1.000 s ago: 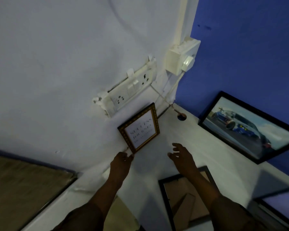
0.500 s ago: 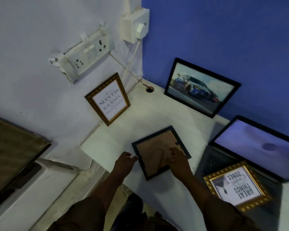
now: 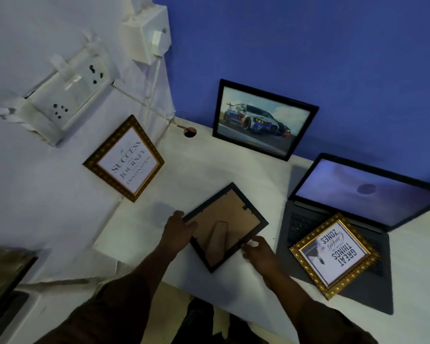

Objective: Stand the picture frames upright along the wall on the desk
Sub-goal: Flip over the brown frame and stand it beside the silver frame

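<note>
A black picture frame (image 3: 231, 214) lies face down near the front of the white desk (image 3: 233, 170), its brown backing and stand showing. My left hand (image 3: 178, 229) grips its left corner and my right hand (image 3: 257, 250) holds its lower right edge. A gold frame with "Success" text (image 3: 124, 158) stands upright against the white wall on the left. A black frame with a car photo (image 3: 262, 119) leans on the blue wall at the back. Another gold frame reading "Great Things" (image 3: 334, 254) lies flat on the laptop keyboard.
An open laptop (image 3: 363, 192) sits at the right of the desk. A socket board (image 3: 65, 95) and a switch box (image 3: 148, 33) with cables hang on the white wall. A cable hole (image 3: 190, 132) marks the desk's back corner. A dark screen (image 3: 3, 274) is at lower left.
My view dropped from the wall down to the desk. Both hands left the gold "Success" frame, which stays upright, and closed on the face-down black frame.
</note>
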Demonstrator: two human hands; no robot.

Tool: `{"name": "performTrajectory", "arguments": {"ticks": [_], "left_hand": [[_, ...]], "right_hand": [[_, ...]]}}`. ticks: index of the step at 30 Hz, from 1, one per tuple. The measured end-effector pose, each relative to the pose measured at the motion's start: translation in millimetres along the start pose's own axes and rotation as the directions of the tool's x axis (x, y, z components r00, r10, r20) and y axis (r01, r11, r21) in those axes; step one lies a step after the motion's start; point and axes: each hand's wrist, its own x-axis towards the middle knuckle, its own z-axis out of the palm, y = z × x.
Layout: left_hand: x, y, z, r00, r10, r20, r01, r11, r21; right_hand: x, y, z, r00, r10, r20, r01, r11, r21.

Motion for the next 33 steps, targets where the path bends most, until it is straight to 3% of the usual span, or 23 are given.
{"name": "performTrajectory", "arguments": {"ticks": [6, 10, 12, 15, 17, 24, 28, 33], "left_hand": [[50, 11, 0, 0.989, -0.003, 0.147, -0.03, 0.975, 0.222], [59, 15, 6, 0.989, 0.063, 0.137, -0.118, 0.89, 0.44], [66, 10, 5, 0.991, 0.034, 0.132, -0.094, 0.871, 0.483], [79, 0, -1, 0.98, -0.069, 0.187, -0.021, 0.898, 0.44], [80, -1, -5, 0.97, -0.047, 0.237, -0.042, 0.934, 0.356], [71, 22, -24, 0.951, 0.14, 0.277, -0.189, 0.969, 0.161], [50, 47, -29, 0.926, 0.264, 0.27, -0.308, 0.941, 0.137], [-7, 78, -8, 0.84, 0.498, 0.213, -0.539, 0.808, 0.235]], "right_hand": [[1, 0, 25, 0.994, 0.076, -0.078, -0.069, 0.994, 0.088], [1, -5, 37, 0.982, 0.131, -0.136, -0.104, 0.977, 0.187], [3, -4, 40, 0.974, 0.166, -0.152, -0.132, 0.968, 0.215], [8, 2, 39, 0.969, 0.203, -0.142, -0.158, 0.948, 0.275], [8, 0, 38, 0.97, 0.203, -0.132, -0.163, 0.95, 0.267], [5, -22, 27, 0.993, 0.104, -0.047, -0.092, 0.976, 0.2], [6, -35, 21, 0.998, 0.009, -0.059, -0.001, 0.991, 0.13], [-33, -72, 11, 0.986, -0.166, 0.015, 0.152, 0.93, 0.336]]}}
